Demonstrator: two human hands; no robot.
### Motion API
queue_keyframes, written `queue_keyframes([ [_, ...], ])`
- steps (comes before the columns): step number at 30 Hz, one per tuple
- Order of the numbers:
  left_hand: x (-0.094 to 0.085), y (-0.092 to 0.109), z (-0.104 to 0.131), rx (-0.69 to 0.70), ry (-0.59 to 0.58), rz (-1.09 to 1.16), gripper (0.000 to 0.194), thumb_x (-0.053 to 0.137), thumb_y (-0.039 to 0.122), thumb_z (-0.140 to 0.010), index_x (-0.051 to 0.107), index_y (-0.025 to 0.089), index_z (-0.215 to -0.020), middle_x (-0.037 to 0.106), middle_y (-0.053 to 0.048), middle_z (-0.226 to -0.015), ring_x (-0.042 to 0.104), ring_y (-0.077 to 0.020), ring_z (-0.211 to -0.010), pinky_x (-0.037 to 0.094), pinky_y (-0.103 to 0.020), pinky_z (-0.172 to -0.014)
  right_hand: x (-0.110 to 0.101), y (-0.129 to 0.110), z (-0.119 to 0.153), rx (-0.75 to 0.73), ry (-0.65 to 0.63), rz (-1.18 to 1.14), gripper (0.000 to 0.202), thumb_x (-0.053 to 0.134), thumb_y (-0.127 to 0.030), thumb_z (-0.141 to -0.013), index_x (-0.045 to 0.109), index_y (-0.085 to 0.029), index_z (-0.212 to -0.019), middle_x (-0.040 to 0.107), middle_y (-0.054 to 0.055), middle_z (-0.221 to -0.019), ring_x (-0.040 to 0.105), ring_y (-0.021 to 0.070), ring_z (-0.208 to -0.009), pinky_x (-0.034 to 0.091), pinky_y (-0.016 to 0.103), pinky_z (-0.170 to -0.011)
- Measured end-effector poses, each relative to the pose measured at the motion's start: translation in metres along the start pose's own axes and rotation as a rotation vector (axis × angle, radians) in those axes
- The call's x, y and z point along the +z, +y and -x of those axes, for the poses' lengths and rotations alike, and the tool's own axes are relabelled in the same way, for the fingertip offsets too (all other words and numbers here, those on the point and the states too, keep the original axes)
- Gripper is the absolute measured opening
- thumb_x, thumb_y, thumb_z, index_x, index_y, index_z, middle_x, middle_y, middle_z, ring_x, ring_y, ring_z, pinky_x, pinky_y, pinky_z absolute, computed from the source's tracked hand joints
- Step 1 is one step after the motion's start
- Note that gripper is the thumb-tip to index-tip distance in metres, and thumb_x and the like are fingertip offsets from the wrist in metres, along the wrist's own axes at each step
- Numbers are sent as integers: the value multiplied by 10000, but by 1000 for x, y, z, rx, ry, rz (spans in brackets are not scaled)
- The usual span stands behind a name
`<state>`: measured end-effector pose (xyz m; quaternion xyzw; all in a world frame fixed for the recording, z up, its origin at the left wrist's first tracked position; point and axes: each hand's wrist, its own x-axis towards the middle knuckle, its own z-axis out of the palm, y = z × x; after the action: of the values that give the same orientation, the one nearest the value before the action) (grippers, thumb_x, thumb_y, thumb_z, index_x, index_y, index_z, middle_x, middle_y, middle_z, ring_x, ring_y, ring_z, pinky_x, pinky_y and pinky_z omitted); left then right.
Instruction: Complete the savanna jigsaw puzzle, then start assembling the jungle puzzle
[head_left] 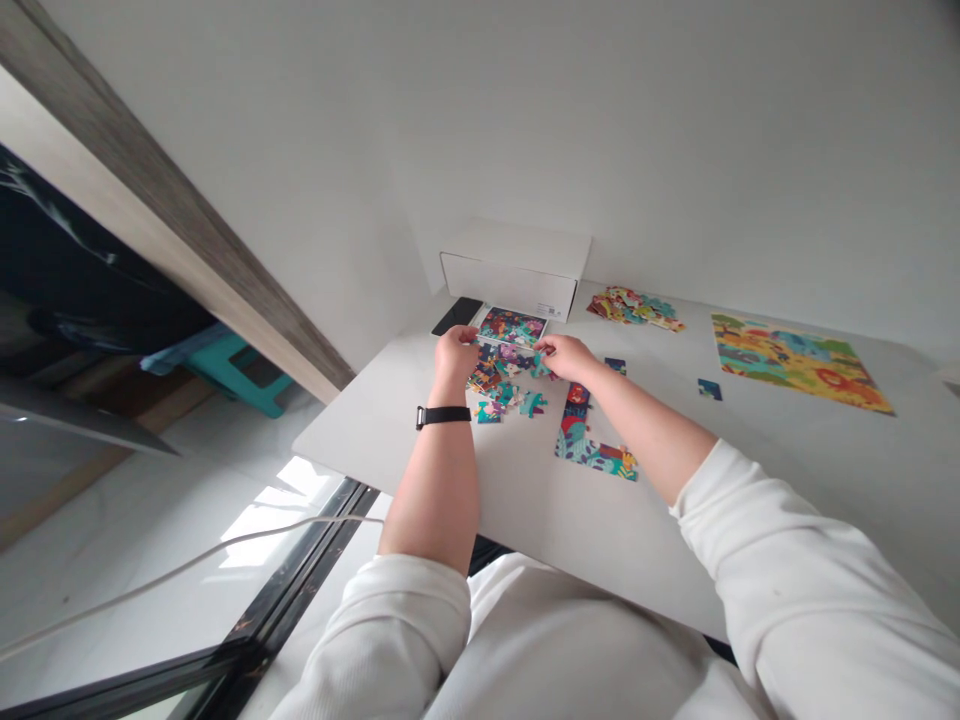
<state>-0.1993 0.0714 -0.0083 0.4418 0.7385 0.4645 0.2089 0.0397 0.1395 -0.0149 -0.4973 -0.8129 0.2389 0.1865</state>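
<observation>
My left hand [455,352], with a black band on the wrist, has its fingers pinched together by the near left corner of a small picture card [513,325]. What those fingertips grip is too small to make out. Across from it, my right hand [568,357] pinches what looks like a teal puzzle piece [539,366] near the card's right corner. Between and below the hands spreads a loose pile of puzzle pieces [491,378]. Right of the pile lies a partly joined puzzle [596,459], an edge strip with a corner, partly hidden by my right forearm.
A white box [510,275] stands against the wall, with a black phone [457,316] before it. Farther right are another heap of pieces [636,307], a single piece [709,389] and a finished yellow animal puzzle [806,363]. A teal stool [240,370] stands beyond the table's left edge.
</observation>
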Motion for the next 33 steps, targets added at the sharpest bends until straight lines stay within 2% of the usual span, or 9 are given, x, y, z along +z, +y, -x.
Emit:
queue_keyframes([
  [4,-1,0,5,23,2,-176,452,629,7,-779,776,218,-1151,758,-111,-1220,677,-280,-1132,500,-371,-986,8,-15,0,-88,55,179,326,727,-166,-910,829,-239,-1210,745,133,-1295,695,320,-1177,541,438,-1061],
  [7,3,2,11,98,28,-366,380,683,85,-833,794,248,-1158,677,-140,-1365,602,-346,-1277,458,-451,-1082,17,-29,3,-117,14,256,361,746,-282,-947,800,-242,-1302,713,152,-1368,636,371,-1282,514,489,-1109],
  [10,10,3,15,108,-61,-503,254,804,269,-841,825,267,-1094,635,-165,-1412,534,-431,-1349,416,-548,-1133,25,-38,4,-77,-26,311,433,810,-358,-912,790,-236,-1327,679,183,-1411,595,420,-1323,503,539,-1113],
  [12,14,4,17,97,-142,-566,290,883,354,-791,840,255,-1061,633,-194,-1405,512,-481,-1366,390,-600,-1155,29,-39,4,-58,-21,324,436,847,-380,-882,802,-258,-1298,673,175,-1419,589,423,-1326,500,545,-1114],
  [17,18,4,20,173,-180,-582,287,958,334,-700,850,278,-960,619,-171,-1472,481,-516,-1408,351,-656,-1178,32,-36,4,-56,14,297,355,876,-389,-846,821,-288,-1181,699,138,-1364,615,392,-1283,519,518,-1081],
  [21,16,8,22,189,-163,-543,225,948,263,-695,843,263,-893,665,-160,-1394,535,-480,-1369,394,-608,-1173,29,-35,6,-72,53,224,302,879,-313,-829,797,-264,-1115,723,114,-1337,644,366,-1252,525,496,-1063],
  [25,13,14,23,245,-150,-341,107,903,275,-751,822,243,-812,734,-128,-1149,658,-365,-1178,508,-433,-1025,17,-27,10,-109,79,-46,169,790,-185,-864,768,-252,-1018,790,51,-1071,720,255,-1020,555,395,-960],
  [29,16,27,30,196,-328,-61,145,833,346,-813,801,212,-768,668,-36,-713,649,-228,-785,468,-309,-722,-4,-9,22,-61,106,-395,160,780,-203,-835,751,-238,-988,762,1,-879,694,180,-786,567,332,-827],
  [33,30,49,52,268,-509,59,243,763,395,-872,771,186,-749,608,10,-628,530,-146,-641,381,-269,-629,-34,12,52,6,209,-671,222,787,-221,-798,748,-225,-1017,752,11,-882,700,172,-808,573,310,-788],
])
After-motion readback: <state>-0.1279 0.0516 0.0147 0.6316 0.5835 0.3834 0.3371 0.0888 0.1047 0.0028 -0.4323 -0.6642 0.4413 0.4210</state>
